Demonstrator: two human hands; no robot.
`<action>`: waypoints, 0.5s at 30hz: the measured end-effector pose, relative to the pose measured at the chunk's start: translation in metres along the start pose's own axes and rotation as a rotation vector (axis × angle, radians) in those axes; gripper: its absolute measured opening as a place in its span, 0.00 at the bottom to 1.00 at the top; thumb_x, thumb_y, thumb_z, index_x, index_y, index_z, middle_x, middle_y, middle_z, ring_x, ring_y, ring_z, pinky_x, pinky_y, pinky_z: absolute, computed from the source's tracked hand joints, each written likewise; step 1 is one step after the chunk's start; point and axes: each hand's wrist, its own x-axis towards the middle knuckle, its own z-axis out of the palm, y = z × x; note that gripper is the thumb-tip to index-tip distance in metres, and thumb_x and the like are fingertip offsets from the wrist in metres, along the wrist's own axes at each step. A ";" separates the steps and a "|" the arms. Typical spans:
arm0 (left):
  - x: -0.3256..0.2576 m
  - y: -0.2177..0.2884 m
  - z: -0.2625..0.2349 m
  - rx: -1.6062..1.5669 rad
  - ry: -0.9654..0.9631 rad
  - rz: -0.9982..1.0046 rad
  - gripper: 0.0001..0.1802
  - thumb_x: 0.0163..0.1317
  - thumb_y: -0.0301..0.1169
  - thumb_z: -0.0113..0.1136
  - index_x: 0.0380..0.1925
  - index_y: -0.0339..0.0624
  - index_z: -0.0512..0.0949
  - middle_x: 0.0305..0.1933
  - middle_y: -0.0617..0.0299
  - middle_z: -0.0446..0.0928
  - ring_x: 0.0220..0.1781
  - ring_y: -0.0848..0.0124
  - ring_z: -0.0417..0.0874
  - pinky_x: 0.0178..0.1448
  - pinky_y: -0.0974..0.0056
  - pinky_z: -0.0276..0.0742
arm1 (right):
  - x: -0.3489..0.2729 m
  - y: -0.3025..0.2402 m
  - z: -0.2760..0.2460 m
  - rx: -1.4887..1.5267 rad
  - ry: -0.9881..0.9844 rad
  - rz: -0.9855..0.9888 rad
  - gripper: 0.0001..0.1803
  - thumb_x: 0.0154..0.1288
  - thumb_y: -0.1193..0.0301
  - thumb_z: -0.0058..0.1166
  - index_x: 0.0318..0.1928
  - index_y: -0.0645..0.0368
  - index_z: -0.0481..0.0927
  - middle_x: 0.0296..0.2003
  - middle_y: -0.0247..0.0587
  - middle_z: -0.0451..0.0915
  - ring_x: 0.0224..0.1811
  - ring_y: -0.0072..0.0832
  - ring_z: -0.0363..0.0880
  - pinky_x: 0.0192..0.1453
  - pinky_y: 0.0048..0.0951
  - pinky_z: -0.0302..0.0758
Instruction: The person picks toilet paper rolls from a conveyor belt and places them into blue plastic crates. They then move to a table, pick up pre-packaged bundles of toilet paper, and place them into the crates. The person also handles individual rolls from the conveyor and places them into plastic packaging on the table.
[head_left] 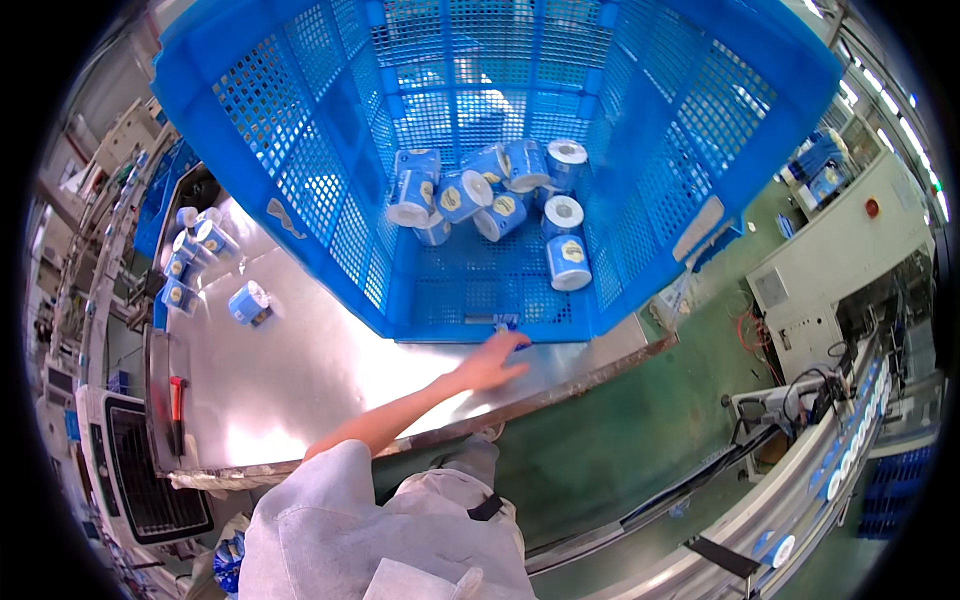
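Note:
My left hand (490,362) reaches across the metal table to the near edge of a large blue plastic crate (490,330). Its fingers are apart, the thumb lower than the rest, and no object shows in it. Just beyond the fingertips, a small blue-and-white scrap (507,322) lies at the crate's near edge; what it is I cannot make out. Inside the crate, several rolls in blue-and-white wrapping (462,196) lie heaped toward the back. One upright roll (569,263) stands nearest on the right. My right hand is out of view.
On the metal table (330,370), a single wrapped roll (248,302) and a cluster of others (180,265) lie left of the crate. A red-handled tool (177,400) rests by the left edge. A conveyor (800,500) carrying rolls runs along the right, near a pale machine cabinet (830,250).

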 end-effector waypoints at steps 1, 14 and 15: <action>0.024 -0.020 -0.016 0.049 0.053 -0.030 0.29 0.61 0.40 0.66 0.58 0.38 0.73 0.60 0.45 0.74 0.63 0.47 0.74 0.67 0.50 0.71 | 0.011 -0.025 -0.015 0.100 0.043 0.024 0.35 0.71 0.45 0.54 0.66 0.58 0.75 0.51 0.57 0.81 0.46 0.48 0.83 0.49 0.50 0.80; 0.192 -0.227 -0.258 1.214 -0.091 -0.513 0.70 0.33 0.44 0.85 0.78 0.50 0.52 0.81 0.42 0.49 0.77 0.37 0.58 0.75 0.39 0.62 | 0.079 -0.341 -0.256 0.854 -0.458 0.112 0.26 0.71 0.70 0.62 0.64 0.68 0.71 0.52 0.59 0.79 0.50 0.44 0.81 0.54 0.42 0.80; 0.193 -0.239 -0.273 1.206 -0.123 -0.534 0.71 0.31 0.45 0.85 0.78 0.50 0.52 0.80 0.43 0.51 0.76 0.37 0.59 0.74 0.39 0.64 | 0.065 -0.365 -0.242 0.960 -0.560 0.098 0.26 0.70 0.70 0.62 0.63 0.67 0.72 0.52 0.59 0.79 0.50 0.43 0.80 0.54 0.43 0.80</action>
